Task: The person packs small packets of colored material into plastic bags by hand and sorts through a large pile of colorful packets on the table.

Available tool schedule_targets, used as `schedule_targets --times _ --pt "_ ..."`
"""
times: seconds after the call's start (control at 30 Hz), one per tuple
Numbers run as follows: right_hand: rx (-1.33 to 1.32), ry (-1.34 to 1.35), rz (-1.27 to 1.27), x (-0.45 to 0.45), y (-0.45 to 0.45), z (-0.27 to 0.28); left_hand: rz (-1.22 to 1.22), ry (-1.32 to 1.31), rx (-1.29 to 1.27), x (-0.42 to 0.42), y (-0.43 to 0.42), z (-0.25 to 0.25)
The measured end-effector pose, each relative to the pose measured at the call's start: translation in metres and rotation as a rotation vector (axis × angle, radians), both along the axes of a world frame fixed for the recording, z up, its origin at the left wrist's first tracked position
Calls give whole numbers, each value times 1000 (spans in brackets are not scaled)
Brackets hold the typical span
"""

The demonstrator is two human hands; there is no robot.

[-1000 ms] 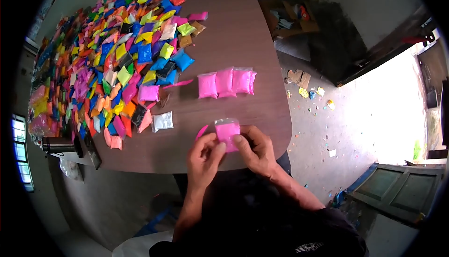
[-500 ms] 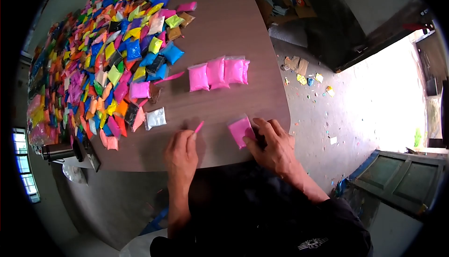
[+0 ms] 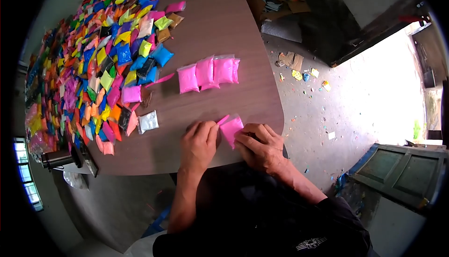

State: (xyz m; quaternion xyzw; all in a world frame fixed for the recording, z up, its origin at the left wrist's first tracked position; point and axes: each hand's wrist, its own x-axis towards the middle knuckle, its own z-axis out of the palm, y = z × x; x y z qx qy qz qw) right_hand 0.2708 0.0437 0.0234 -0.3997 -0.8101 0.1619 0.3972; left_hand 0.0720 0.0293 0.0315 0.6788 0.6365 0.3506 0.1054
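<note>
Near the table's front edge, my left hand (image 3: 199, 145) pinches a thin pink stick (image 3: 224, 119), its tip poking out past the fingers. Just to the right, my right hand (image 3: 262, 145) is closed on the lower right side of a small clear packet (image 3: 231, 129) with pink contents. The stick lies right beside the packet's upper left edge; whether they touch I cannot tell. Several similar pink packets (image 3: 206, 73) lie in an overlapping row farther up the table. Another thin pink strip (image 3: 160, 79) rests left of that row.
A big heap of multicoloured packets (image 3: 105, 65) covers the table's left side. A silvery-white packet (image 3: 148, 121) lies at its near edge. A dark cylinder (image 3: 57, 159) stands at the left corner. Beyond the right edge, the floor (image 3: 306, 116) is littered with scraps.
My left hand has moved right with the pink stick, bringing it up to the packet. My right hand has shifted slightly left and closed further round the packet. The view has turned a little.
</note>
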Motion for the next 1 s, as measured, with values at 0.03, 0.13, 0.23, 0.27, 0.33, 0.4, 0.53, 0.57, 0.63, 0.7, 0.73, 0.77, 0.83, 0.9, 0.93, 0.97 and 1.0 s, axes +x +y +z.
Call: schedule_targets --times 0.03,0.13,0.23,0.27,0.33,0.4,0.53,0.57,0.63,0.7,0.73,0.77,0.83,0.9,0.93,0.97,1.0 --pt "2 11 -5 0 0 -1 -13 -44 -6 0 2 2" --pt "12 31 -13 0 0 -3 -52 -114 -41 11 1 12" --pt "28 29 -9 1 2 -3 -159 72 -1 24 3 14" --pt "31 18 -9 2 2 -3 -161 72 -2 23 7 12" --pt "24 20 -18 1 1 -3 -201 160 28 20 18 7" --pt "21 24 -24 1 0 -3 -208 175 36 19 27 5" --pt "9 52 -16 1 -1 -4 -181 169 65 18 29 6" --pt "10 62 -20 1 0 -4 -187 170 62 18 27 10" --pt "5 69 -19 1 0 -4 -212 161 44 18 17 18" --pt "11 78 -9 1 1 -4 -240 186 22 19 14 17" --pt "11 76 -12 0 0 -4 -265 212 2 19 13 16" --pt "12 73 -14 0 0 -4 -262 214 2 17 15 14" --pt "16 83 -15 0 1 -5 -255 277 56 10 26 8" --pt "24 91 -17 1 1 -4 -234 264 54 9 31 10" --pt "20 92 -18 1 1 -3 -212 253 50 9 33 11" --pt "14 95 -20 1 0 -3 -182 158 3 11 30 15" --pt "13 97 -26 1 0 -4 -187 160 2 13 26 19"
